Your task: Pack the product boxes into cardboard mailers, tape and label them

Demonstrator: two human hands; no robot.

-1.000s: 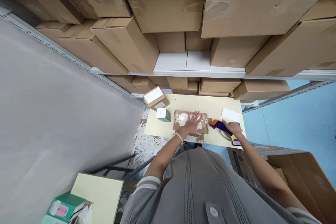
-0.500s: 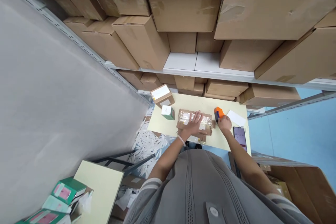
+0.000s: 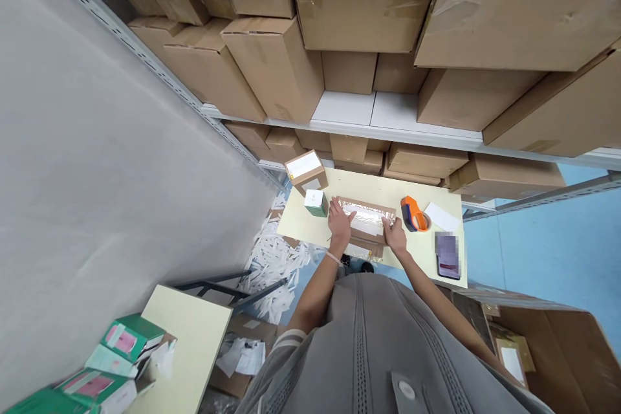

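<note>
A flat cardboard box (image 3: 369,222) with shiny clear tape and a white label lies on the cream table in front of me. My left hand (image 3: 340,221) grips its left end, thumb over the top and fingers along the edge. At the right end, my right hand (image 3: 395,237) is closed round the corner, its thumb on top. Another taped cardboard piece (image 3: 361,251) shows under the near side, partly covered. An orange and blue tape dispenser (image 3: 412,213) rests on the table right of the box, apart from my hand.
A small green and white box (image 3: 317,203) and a labelled carton (image 3: 306,171) stand at the table's left. A white paper (image 3: 441,217) and a phone (image 3: 447,255) lie right. Carton-filled shelves (image 3: 339,115) rise behind. Paper strips (image 3: 276,272) cover the floor at left.
My right hand has let go of the tape dispenser, which stays on the table, and moved left onto the box's right end. My left hand has shifted from the box's top to its left end.
</note>
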